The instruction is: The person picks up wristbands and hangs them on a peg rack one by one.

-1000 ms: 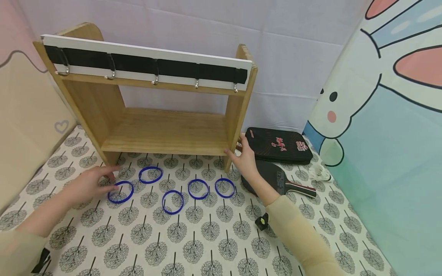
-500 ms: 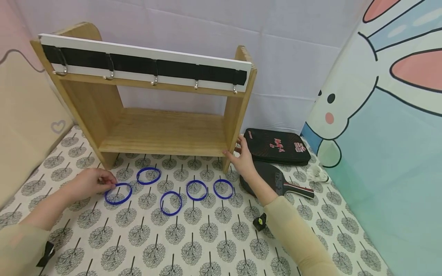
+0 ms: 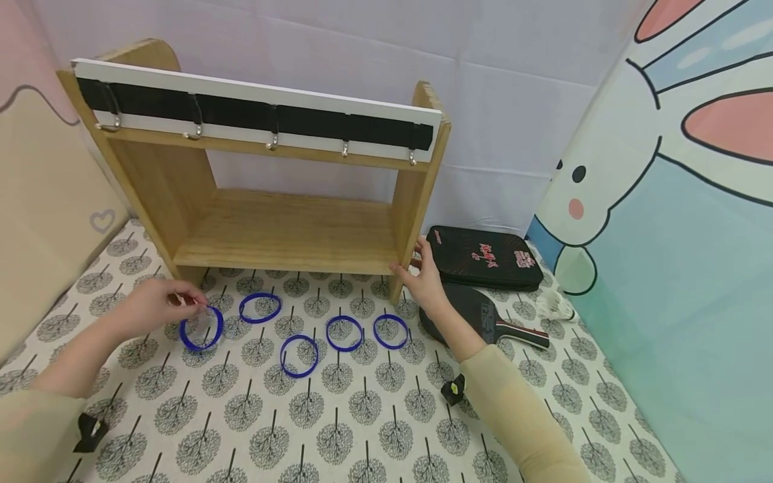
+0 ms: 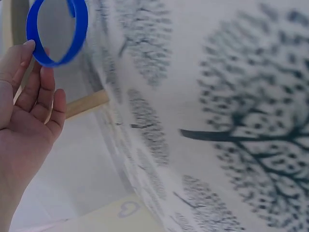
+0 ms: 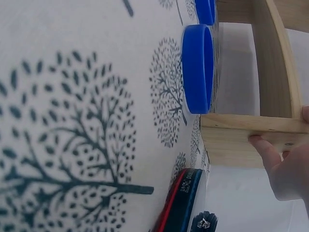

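Observation:
Between thumb and fingers my left hand (image 3: 153, 308) pinches a blue ring (image 3: 220, 323), tilted up from the cloth; the left wrist view shows this ring (image 4: 81, 34) at the fingertips. To its right, several more blue rings (image 3: 298, 337) lie on the tablecloth. Behind them stands a wooden rack (image 3: 296, 228) with a white-and-black board (image 3: 232, 114) across its top, bearing several metal hooks (image 3: 273, 142). My right hand (image 3: 425, 278) grips the rack's right side panel low down; in the right wrist view a finger (image 5: 263, 145) presses its wood.
Right of the rack lie a black zip case (image 3: 483, 258), a dark table tennis bat (image 3: 465, 312) and a white shuttlecock (image 3: 555, 304). The tree-patterned tablecloth (image 3: 338, 429) stretches out in front. Cloth walls (image 3: 519, 67) enclose the back and sides.
My left hand has closed on the leftmost blue ring and raised its edge, tipping it up from the cloth. The right hand stays on the rack's side panel.

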Demonstrator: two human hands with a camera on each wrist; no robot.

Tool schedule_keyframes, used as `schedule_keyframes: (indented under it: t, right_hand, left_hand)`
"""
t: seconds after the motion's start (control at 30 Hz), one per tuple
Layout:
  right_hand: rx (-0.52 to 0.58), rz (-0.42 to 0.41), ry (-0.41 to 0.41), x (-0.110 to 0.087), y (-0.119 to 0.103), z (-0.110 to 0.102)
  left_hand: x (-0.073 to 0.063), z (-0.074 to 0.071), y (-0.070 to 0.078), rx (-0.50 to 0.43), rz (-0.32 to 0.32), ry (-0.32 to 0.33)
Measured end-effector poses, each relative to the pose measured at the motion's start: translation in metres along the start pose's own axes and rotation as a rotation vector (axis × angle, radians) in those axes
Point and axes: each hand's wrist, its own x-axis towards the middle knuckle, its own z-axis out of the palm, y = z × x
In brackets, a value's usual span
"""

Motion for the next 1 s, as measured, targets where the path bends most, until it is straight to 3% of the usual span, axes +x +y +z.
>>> schedule_keyframes:
  t: [0.1,0.43,0.67,0.83,1.0]
  right_hand:
    - [0.005,-0.006,0.001,0.000,0.001,0.001]
    - [0.006,-0.010,-0.012,-0.002,0.002,0.001]
    - [0.009,-0.023,-0.036,-0.003,-0.007,0.001]
    - [-0.002,-0.011,-0.056,-0.010,-0.031,-0.002]
    - [0.008,-0.018,-0.043,-0.002,-0.011,-0.002]
  left_hand:
    - [0.001,-0.007,0.005,-0.006,-0.028,0.010]
    - [0.009,-0.039,0.026,-0.015,-0.032,0.060]
    - [0.016,-0.068,0.045,-0.047,-0.106,0.163]
    - [0.021,-0.088,0.057,-0.126,-0.086,0.236]
    - [0.028,-0.114,0.076,-0.247,-0.051,0.326]
